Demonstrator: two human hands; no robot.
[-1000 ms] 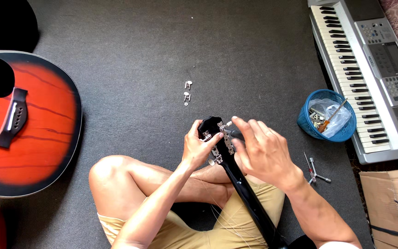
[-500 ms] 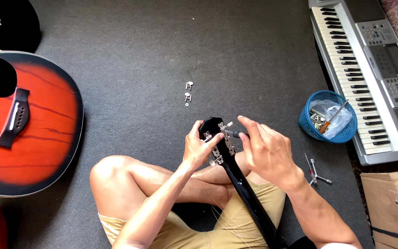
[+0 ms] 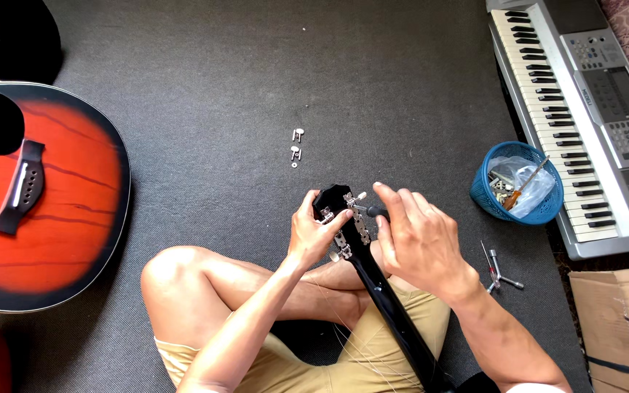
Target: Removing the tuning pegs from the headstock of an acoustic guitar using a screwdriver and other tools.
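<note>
I sit cross-legged on a dark grey carpet with a black guitar neck across my lap. Its headstock (image 3: 335,200) points away from me and carries silver tuning machines (image 3: 359,227). My left hand (image 3: 313,231) grips the headstock from the left side, thumb on its face. My right hand (image 3: 415,240) is closed on a small dark tool handle (image 3: 377,212) whose tip meets a tuner at the headstock's right edge. Two loose silver tuner pegs (image 3: 295,145) lie on the carpet just beyond the headstock.
A red-and-black acoustic guitar body (image 3: 45,196) lies at the left. A grey electronic keyboard (image 3: 584,109) lies at the right. Beside it is a blue basket (image 3: 522,207) holding a screwdriver and parts. A small metal cross wrench (image 3: 496,271) and a cardboard box (image 3: 620,327) are at lower right.
My right hand has slid a little right off the headstock top, showing the tool handle and the tuners. The left hand keeps its grip.
</note>
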